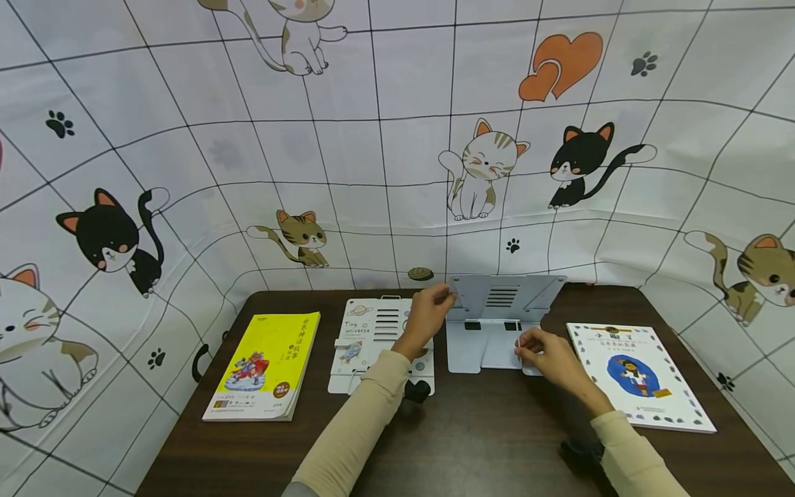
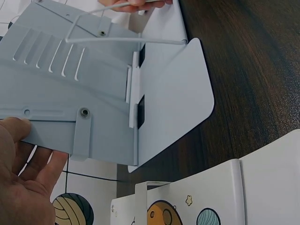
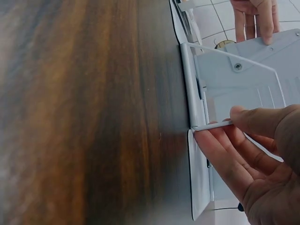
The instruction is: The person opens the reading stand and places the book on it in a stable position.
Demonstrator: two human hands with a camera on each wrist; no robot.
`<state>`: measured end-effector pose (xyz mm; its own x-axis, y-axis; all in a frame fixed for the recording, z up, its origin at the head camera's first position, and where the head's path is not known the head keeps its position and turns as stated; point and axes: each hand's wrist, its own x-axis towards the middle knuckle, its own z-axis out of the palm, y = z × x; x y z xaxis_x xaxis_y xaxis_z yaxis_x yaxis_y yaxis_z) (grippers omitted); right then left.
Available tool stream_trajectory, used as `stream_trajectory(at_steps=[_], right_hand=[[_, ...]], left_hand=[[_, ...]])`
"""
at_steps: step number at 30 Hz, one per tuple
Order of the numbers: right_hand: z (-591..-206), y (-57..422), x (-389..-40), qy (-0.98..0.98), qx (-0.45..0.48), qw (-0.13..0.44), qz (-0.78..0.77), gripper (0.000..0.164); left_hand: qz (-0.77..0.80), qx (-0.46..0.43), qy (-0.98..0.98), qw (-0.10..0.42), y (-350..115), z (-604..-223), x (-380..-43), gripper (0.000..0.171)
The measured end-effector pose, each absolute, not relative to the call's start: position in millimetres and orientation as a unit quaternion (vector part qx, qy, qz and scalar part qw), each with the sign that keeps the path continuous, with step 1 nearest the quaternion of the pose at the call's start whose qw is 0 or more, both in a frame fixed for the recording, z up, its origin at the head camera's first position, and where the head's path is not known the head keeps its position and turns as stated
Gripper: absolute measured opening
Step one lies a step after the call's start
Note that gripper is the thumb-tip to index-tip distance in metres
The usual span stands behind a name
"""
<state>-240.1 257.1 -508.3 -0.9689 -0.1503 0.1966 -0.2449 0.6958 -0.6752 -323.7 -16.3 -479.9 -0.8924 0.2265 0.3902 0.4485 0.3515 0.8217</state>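
A pale grey metal book stand [image 1: 464,348] stands unfolded on the table, its base flat and its slotted back panel [image 2: 101,93] raised. My left hand [image 1: 427,316] pinches the left edge of that panel, thumb on one face and fingers behind, as the left wrist view shows [image 2: 28,173]. With my right hand [image 1: 551,357] I pinch one side of the bent wire support [image 2: 124,41] between thumb and fingers. In the right wrist view the wire stands up from the base, in front of the panel.
A white printed book stand [image 1: 357,331] lies left of the grey one, partly behind my left forearm. At the far left is a yellow book [image 1: 267,359]; a white book [image 1: 673,407] lies by my right forearm. Cat-patterned cloth [image 1: 397,152] hangs behind the dark wooden table [image 1: 459,442].
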Motion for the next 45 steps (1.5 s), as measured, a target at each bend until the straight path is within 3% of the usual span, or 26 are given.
stream_trajectory(at_steps=[23, 39, 45], right_hand=[[-513.8, 259.5, -259.3, -0.902, 0.062, 0.032, 0.427, 0.018], [-514.1, 258.6, -255.4, -0.899, 0.045, 0.034, 0.434, 0.021], [-508.5, 263.1, -253.3, -0.880, 0.038, 0.059, 0.469, 0.024]], left_hand=[[-0.518, -0.233, -0.818, 0.095, -19.8, -484.4, -306.4, 0.021], [-0.512, -0.249, -0.813, 0.120, -19.1, -496.2, -306.1, 0.019], [-0.514, -0.249, -0.811, 0.125, -19.6, -498.7, -305.0, 0.018]])
